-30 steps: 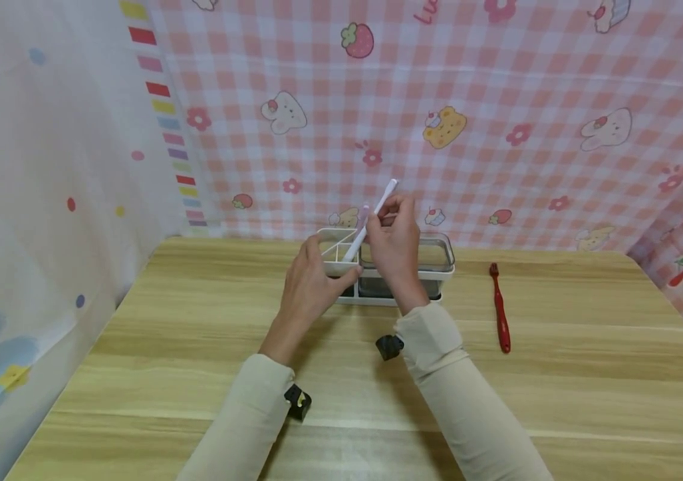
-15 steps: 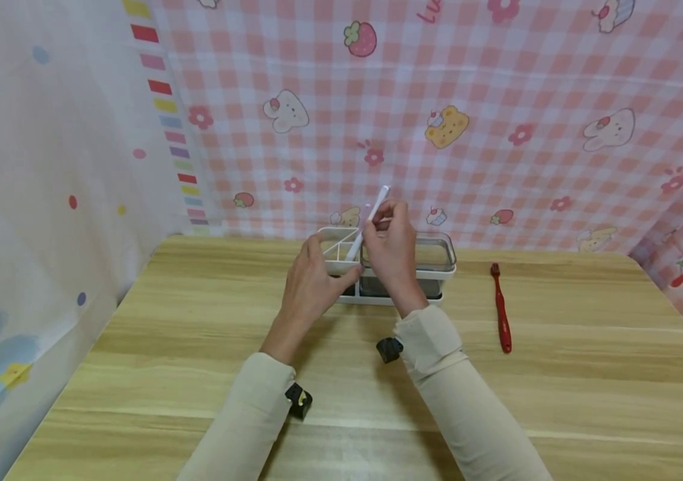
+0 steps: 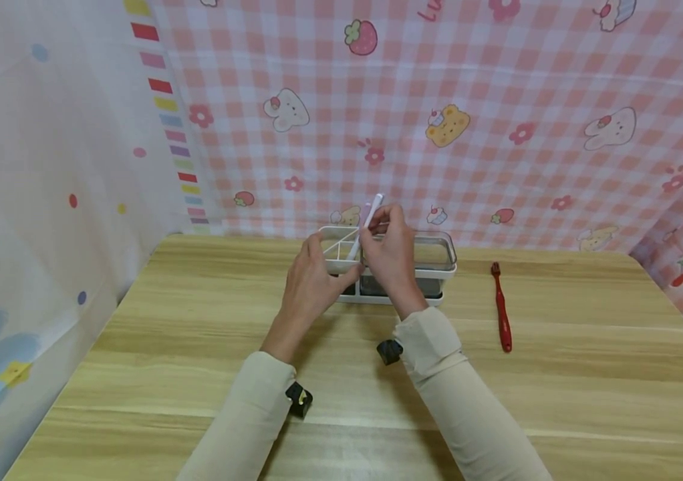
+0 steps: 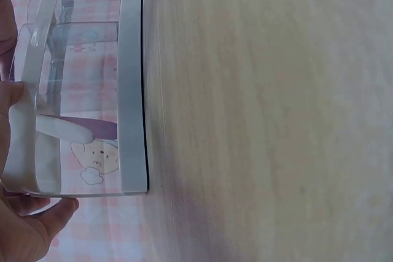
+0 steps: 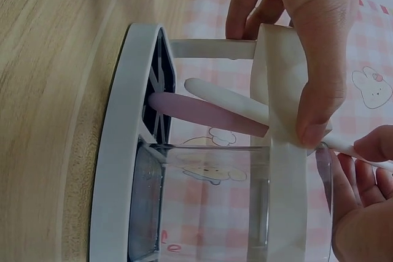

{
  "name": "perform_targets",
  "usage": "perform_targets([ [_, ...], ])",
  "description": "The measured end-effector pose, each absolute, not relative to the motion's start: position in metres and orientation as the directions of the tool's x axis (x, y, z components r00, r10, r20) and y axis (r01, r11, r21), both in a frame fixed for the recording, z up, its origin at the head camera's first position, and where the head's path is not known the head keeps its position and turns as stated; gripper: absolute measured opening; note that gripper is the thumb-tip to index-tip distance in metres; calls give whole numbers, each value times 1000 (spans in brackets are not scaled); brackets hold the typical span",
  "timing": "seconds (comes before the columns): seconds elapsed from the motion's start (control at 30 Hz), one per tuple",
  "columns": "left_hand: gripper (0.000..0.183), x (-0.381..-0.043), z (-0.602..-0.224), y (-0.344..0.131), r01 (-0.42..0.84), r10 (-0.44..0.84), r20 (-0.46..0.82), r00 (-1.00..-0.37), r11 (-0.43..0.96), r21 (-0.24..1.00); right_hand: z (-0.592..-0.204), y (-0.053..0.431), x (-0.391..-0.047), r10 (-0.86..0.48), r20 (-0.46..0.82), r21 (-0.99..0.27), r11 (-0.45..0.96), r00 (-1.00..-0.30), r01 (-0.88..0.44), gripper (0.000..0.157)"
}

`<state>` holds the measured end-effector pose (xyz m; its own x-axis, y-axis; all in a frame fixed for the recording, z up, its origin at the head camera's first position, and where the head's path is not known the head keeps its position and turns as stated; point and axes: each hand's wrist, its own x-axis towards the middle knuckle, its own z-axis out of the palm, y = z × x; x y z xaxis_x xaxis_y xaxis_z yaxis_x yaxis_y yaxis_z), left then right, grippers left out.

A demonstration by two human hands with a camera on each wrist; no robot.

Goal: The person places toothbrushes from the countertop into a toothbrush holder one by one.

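In the head view my right hand (image 3: 392, 254) pinches a slim white toothbrush (image 3: 375, 206), tilted with its lower part inside a white toothbrush holder (image 3: 436, 274). My left hand (image 3: 311, 277) grips the holder's left end, its thumb on the front of the upper frame and fingers behind. Beside the white brush stands a purple toothbrush (image 3: 363, 215), leaning in the divided section. The right wrist view shows the white handle (image 5: 227, 98) hanging below the upper frame, its end above the base, and the purple handle (image 5: 202, 115) reaching down to the dark base grid.
A clear cup (image 3: 434, 252) sits in the holder's right part. To the right a red toothbrush (image 3: 502, 314) lies on the wooden table (image 3: 588, 374). A pink checked cloth (image 3: 329, 153) hangs behind the table, and a white patterned cloth (image 3: 29, 220) hangs at the left.
My right hand has moved down and slightly left, lowering the white toothbrush further into the holder. The left hand keeps its grip on the holder in the same place.
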<state>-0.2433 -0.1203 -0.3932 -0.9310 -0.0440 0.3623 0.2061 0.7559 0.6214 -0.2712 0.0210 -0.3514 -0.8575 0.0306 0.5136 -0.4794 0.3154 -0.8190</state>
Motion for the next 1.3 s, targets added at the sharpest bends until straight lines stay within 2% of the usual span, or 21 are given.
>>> perform_targets([
  [0.93,84,-242,-393,-120,225,-29,377,-926,760,610,-352,25,-268,-66,440,-799,427,-896,-424,28],
  [1.3,87,-242,-392,-121,205,-36,352,-935,756,622,-355,27,-264,-121,471,-741,483,-874,-467,26],
])
